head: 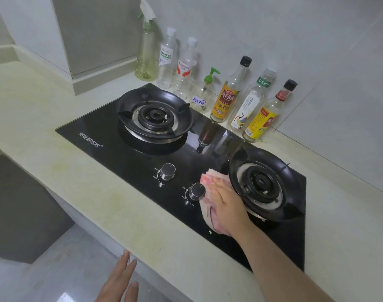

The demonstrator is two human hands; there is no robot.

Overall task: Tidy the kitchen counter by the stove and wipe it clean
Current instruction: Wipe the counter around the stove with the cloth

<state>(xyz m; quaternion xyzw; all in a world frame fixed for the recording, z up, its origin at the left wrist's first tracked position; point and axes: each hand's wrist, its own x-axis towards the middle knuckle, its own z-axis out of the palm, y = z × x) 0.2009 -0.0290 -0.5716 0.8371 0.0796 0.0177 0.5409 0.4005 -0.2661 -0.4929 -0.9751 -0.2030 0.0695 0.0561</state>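
While the stove top is being wiped, we are watching the right hand [226,203] pressing a pink cloth [206,212] flat onto the black glass stove [112,138]. Its fingers are lying fairly straight over the cloth, not bunching it. The cloth is sitting between the nearer knob [197,190] and the right burner [264,184], up against the knob and close beside the burner's rim. We are reading that as working the narrow strip where grease would be collecting.

The left hand [120,277] is hanging open, fingers straight, holding nothing, just off the front edge of the desk [55,110], probably for balance.

Bottles [224,99] are standing in a row against the wall behind the stove, with a spray bottle [145,55] at the far end. They are likely lined up there so the surface is lying free for wiping. We are noting yellowish staining on the desk, apparently not yet wiped. A white crumb [210,232] is lying just beside the cloth.
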